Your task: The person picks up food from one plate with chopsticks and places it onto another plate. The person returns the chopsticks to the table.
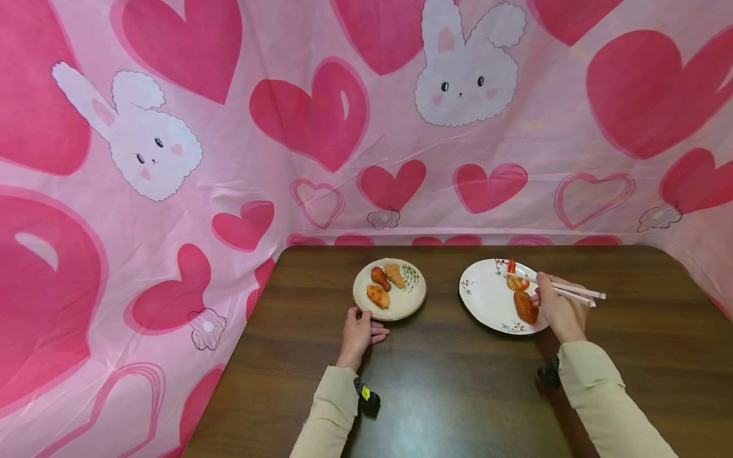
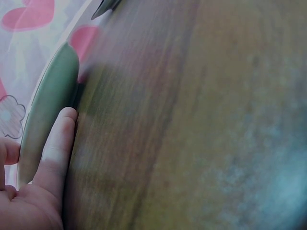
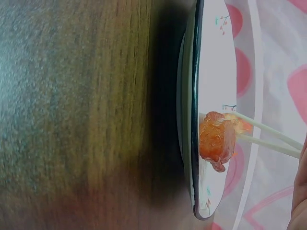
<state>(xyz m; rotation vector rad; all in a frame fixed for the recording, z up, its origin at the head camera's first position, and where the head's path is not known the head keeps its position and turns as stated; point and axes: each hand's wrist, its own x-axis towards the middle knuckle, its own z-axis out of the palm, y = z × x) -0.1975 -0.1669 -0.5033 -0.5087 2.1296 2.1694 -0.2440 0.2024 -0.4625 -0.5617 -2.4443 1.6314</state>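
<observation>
The table (image 1: pixel 441 375) is dark wood, and both plates sit close to its far edge. The right hand (image 1: pixel 564 312) holds a pair of pale chopsticks (image 1: pixel 586 292) above the right side of the white plate (image 1: pixel 483 296), which lies right of the middle of the far edge. The chopstick tips are at the shrimp (image 1: pixel 518 283) – I cannot tell whether they pinch it or only touch it. The shrimp lies toward the far right of that plate, its red tail pointing to the table's far edge; the glazed brown piece (image 1: pixel 525 308) is just beside it, on the side nearer the person.

The left hand (image 1: pixel 359 331) grips the near rim of the smaller cream plate (image 1: pixel 408 300) narrowly, thumb against the rim and a finger along the underside, as the left wrist view shows. That plate stands nearer the table's far left corner and carries a drumstick (image 1: pixel 380 278), a light crumbed piece (image 1: pixel 394 275) and a yellow-orange wedge (image 1: pixel 378 296) – the wedge closest to the hand. Beyond the table's far and left edges hangs a pink cloth (image 1: pixel 389 137) with hearts and rabbit faces
</observation>
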